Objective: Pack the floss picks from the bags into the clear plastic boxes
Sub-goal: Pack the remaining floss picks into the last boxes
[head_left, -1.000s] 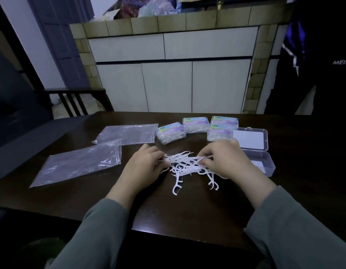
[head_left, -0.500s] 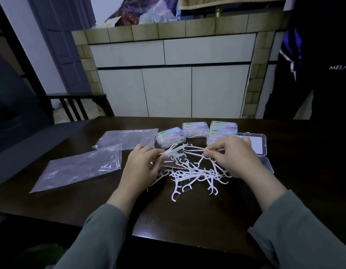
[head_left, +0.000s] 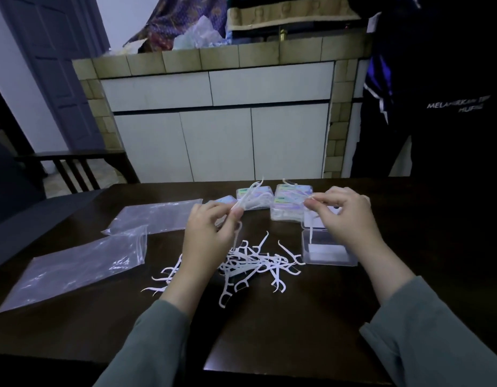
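Left hand raised above the table, thumb and fingertips pinched on a small bunch of white floss picks, thin plastic stems fanning up and away; one more pick hangs down from the same grip. Right hand also lifted, fingers curled, pinching one or two picks near their hooked heads, a thin stem dangling toward the open box below it. Both wrists in grey-green sleeves.

Between and under the hands: loose pile of floss picks, white, glossy, tangled, curved pointed tails and C-shaped heads; a few strays spread left under the left forearm. Pile's right edge touches the open box wall.

Open box is clear hard plastic, rectangular, rounded corners, white card inside; its hinged lid is flipped back behind it, mostly hidden by the right hand. Further back, closed filled boxes with pastel labels, grouped close together, one stacked on another at right.

Left side: two flat clear zip bags, near bag and far bag, crinkly, shiny, overlapping at a corner.

Table dark polished wood, reflective; bare surface in front of the pile and to the right of the open box. Near edge runs under the forearms.
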Demonstrator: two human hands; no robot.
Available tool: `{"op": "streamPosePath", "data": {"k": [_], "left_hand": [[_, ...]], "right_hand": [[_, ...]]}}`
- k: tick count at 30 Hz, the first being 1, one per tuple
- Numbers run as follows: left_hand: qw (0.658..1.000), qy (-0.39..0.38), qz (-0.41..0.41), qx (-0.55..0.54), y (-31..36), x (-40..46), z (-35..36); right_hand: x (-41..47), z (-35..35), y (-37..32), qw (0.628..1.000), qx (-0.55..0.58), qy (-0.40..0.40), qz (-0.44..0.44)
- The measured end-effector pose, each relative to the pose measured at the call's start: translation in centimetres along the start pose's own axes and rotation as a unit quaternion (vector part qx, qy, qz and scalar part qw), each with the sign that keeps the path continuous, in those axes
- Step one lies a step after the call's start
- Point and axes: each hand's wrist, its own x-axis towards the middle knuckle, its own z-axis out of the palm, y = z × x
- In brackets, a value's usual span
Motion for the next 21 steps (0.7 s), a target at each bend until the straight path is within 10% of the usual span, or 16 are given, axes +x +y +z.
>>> {"op": "streamPosePath", "data": {"k": [21], "left_hand": [[0.988,-0.108,0.055,-0.1,3.5,1.2,8.2]], "right_hand": [[-1.3,-4.3,4.4,0.957,-0.203,-0.203,0.023]]}}
